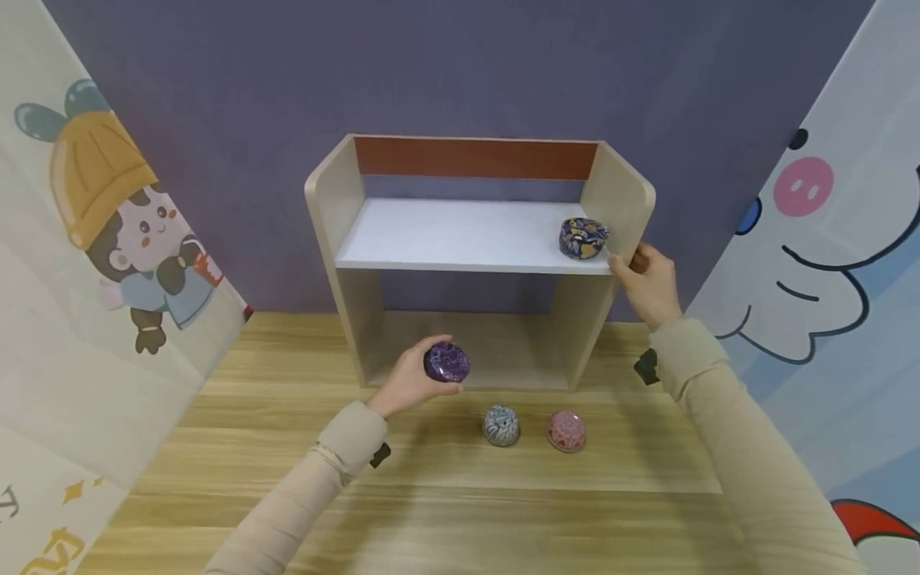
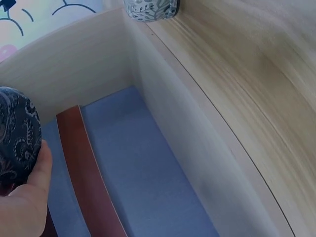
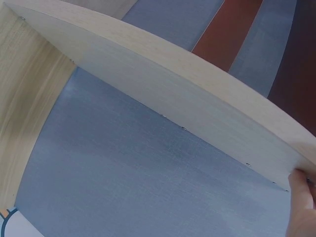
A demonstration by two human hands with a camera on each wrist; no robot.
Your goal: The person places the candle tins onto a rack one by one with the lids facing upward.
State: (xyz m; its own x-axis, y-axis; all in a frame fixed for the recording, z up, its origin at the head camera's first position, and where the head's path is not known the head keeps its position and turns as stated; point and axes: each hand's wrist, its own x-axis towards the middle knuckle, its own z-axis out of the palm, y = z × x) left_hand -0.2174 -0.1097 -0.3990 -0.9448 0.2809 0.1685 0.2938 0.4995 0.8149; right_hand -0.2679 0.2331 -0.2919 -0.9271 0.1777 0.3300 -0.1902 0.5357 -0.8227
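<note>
My left hand (image 1: 417, 377) holds a small round purple patterned tin (image 1: 447, 362) between thumb and fingers, in front of the shelf's lower compartment. The same tin (image 2: 19, 136) looks dark with a paisley print at the left edge of the left wrist view. On the right, my right hand (image 1: 650, 283) grips the front edge of the side panel of a two-tier shelf (image 1: 460, 231). Its fingers (image 3: 300, 195) lie against the panel's outer face in the right wrist view. A dark floral tin (image 1: 583, 238) sits at the right end of the white upper board, close to that hand.
On the wooden tabletop (image 1: 460, 511), before the shelf, stand a grey-white leaf-patterned tin (image 1: 501, 425) and a pink-red tin (image 1: 566, 431). A blue-grey wall (image 1: 460, 72) rises behind. Cartoon-printed panels flank both sides.
</note>
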